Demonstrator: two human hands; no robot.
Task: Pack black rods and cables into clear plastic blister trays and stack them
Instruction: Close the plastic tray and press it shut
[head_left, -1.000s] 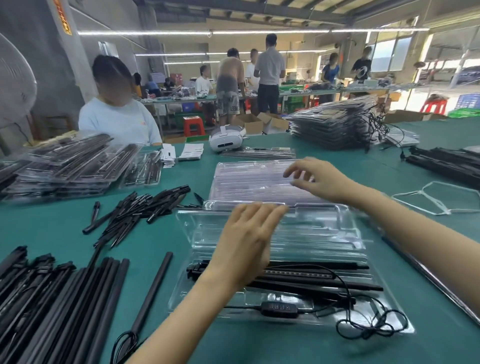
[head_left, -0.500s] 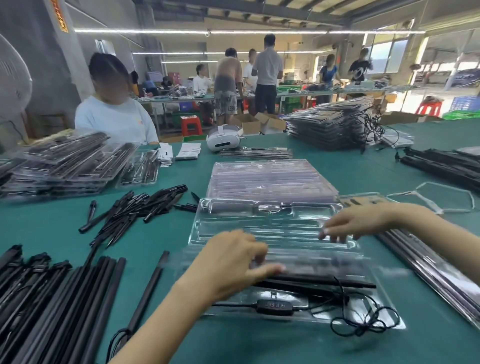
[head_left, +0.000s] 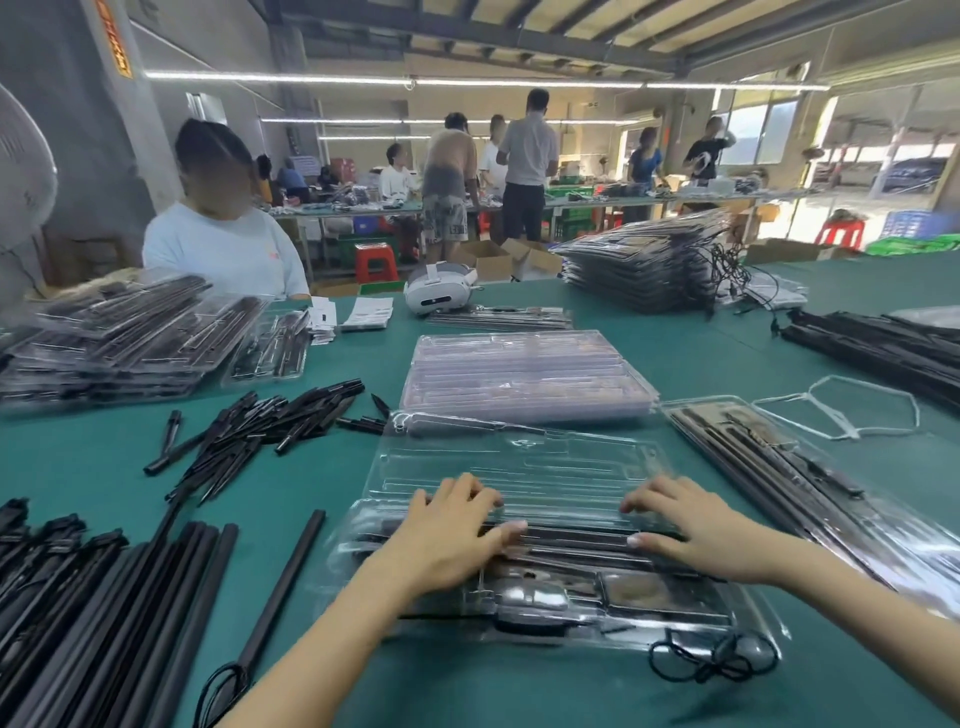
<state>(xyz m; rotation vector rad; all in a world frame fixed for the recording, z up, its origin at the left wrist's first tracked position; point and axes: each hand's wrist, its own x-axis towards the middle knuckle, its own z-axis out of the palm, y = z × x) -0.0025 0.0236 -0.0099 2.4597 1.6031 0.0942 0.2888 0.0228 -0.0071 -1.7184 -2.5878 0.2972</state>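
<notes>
A clear blister tray (head_left: 524, 467) lies before me on the green table, its cover half lying over black rods (head_left: 571, 540) and a controller with a coiled black cable (head_left: 711, 662). My left hand (head_left: 447, 535) presses flat on the cover's left part. My right hand (head_left: 696, 530) presses on its right part, fingers spread. Neither hand grips anything.
A stack of empty clear trays (head_left: 524, 374) sits just beyond. Packed trays lie at the right (head_left: 810, 493), far right (head_left: 649, 260) and left (head_left: 119, 332). Loose black rods (head_left: 88, 613) and short pieces (head_left: 260, 426) fill the left. A person (head_left: 223, 244) sits across.
The cover half has come down over the rods. My right hand drew back from the far stack to the tray's right side, and both hands now press the cover.
</notes>
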